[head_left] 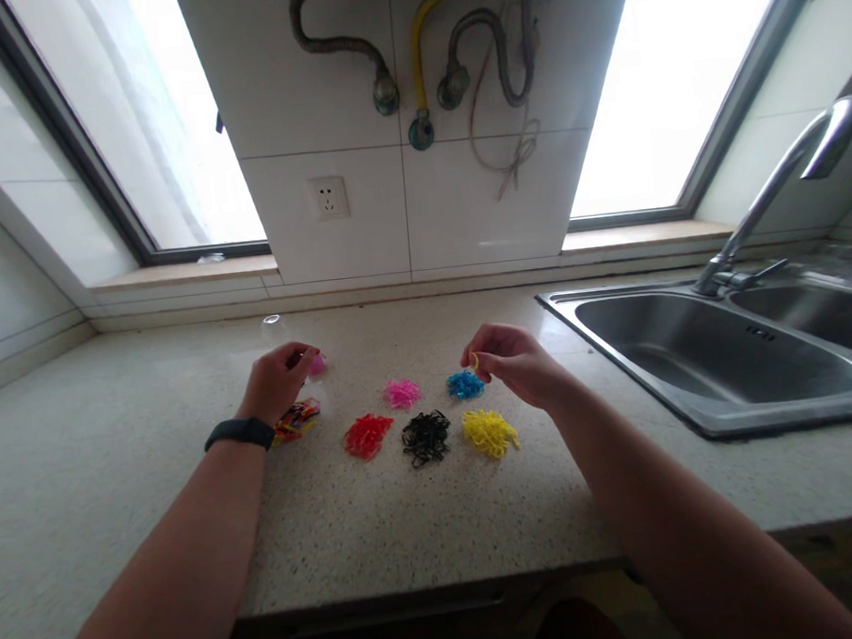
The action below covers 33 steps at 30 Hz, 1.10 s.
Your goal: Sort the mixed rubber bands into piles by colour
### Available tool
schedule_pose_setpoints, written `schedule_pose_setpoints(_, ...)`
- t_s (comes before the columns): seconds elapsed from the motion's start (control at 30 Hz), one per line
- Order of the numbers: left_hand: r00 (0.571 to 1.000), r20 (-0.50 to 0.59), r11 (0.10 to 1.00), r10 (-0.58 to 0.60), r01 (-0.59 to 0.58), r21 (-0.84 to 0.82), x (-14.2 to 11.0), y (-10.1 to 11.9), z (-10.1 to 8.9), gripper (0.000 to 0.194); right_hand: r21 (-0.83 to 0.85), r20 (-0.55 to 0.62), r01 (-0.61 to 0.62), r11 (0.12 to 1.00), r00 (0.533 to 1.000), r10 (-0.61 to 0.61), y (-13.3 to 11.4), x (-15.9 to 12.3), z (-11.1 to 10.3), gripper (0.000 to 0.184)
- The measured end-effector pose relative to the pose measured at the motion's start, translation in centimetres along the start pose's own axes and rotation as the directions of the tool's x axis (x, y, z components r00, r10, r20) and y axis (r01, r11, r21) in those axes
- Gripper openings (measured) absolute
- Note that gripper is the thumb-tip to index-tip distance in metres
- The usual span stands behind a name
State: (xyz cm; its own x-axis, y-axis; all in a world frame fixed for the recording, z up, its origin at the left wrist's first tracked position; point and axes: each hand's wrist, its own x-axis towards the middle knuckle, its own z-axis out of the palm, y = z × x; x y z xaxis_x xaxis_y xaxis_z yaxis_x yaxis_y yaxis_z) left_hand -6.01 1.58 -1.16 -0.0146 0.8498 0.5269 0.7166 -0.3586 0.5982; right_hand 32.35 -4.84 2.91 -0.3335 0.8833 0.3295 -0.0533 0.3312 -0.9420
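The left hand reaches forward with its back mostly upward, fingers bent and pointing inward toward the other hand. The left forearm runs back and outward behind it. Well apart from it, the right hand turns inward, thumb and forefinger together in a pinch (the remaining fingers curl in behind). The right forearm slants back and outward from that hand.

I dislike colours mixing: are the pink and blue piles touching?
Apart: the head view shows bare countertop between the pink pile and the blue pile.
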Motion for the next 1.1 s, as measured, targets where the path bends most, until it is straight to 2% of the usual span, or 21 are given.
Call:
schedule_pose_setpoints(0.5,1.000,0.015,1.000,-0.008,0.008,-0.005,-0.16,-0.01,0.20,0.040,0.090,0.060,-0.007,0.996,0.998,0.001,-0.05,0.06,0.39,0.026)
schedule_pose_setpoints(1.1,0.999,0.047,0.997,0.013,-0.016,0.072,0.04,0.11,0.22,0.042,0.113,0.021,0.002,0.994,1.000,-0.005,0.33,0.29,0.25,0.020)
